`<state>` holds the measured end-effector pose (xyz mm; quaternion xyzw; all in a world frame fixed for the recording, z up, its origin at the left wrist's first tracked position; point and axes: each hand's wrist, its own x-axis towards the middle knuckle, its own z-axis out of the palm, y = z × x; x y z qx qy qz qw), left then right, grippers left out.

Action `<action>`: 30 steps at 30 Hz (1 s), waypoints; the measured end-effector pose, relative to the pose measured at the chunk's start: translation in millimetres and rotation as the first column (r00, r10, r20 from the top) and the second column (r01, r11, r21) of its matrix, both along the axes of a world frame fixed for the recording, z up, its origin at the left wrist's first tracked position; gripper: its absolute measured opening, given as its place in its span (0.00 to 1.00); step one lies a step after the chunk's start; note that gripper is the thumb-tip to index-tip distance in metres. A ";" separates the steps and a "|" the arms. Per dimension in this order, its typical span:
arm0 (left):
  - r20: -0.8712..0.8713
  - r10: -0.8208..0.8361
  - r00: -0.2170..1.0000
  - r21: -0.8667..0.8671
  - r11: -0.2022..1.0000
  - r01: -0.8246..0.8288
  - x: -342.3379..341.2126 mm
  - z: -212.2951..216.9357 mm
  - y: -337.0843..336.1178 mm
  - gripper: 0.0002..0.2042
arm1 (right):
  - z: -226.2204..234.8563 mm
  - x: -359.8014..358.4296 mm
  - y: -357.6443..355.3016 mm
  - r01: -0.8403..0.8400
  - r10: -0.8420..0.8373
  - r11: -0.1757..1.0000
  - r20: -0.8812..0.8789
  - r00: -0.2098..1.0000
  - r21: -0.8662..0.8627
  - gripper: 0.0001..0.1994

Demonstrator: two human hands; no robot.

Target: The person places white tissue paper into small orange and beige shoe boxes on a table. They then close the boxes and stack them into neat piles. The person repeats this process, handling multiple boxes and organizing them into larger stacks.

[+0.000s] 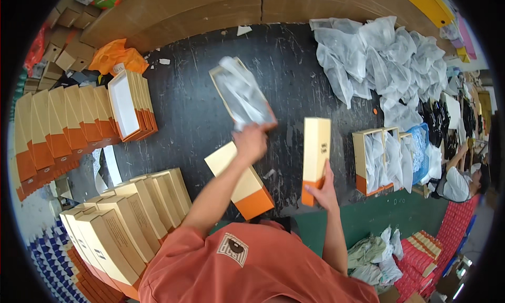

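My left hand point(251, 142) is raised over the dark table point(194, 108) and grips an open cream box tray point(216, 78) that is tilted, with a white-wrapped item point(243, 95) lying in it. My right hand point(322, 190) holds a cream and orange box lid point(316, 156) standing upright on the table. Another cream and orange box point(241, 181) lies flat between my two arms, under my left forearm.
Rows of closed cream and orange boxes stand at the left point(63, 129) and lower left point(126, 219). A heap of white-wrapped items point(384, 61) fills the far right. Filled open boxes point(381, 161) stand at the right. Another person point(463, 182) sits at the right edge.
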<state>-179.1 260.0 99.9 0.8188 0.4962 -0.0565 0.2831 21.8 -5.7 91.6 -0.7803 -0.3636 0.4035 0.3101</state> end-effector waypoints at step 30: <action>-0.140 0.949 0.282 0.721 0.293 -0.628 -283.8 -17.7 177.5 0.38 | -16.1 -87.6 74.0 -0.424 0.523 0.849 0.617 0.588 -0.316 0.63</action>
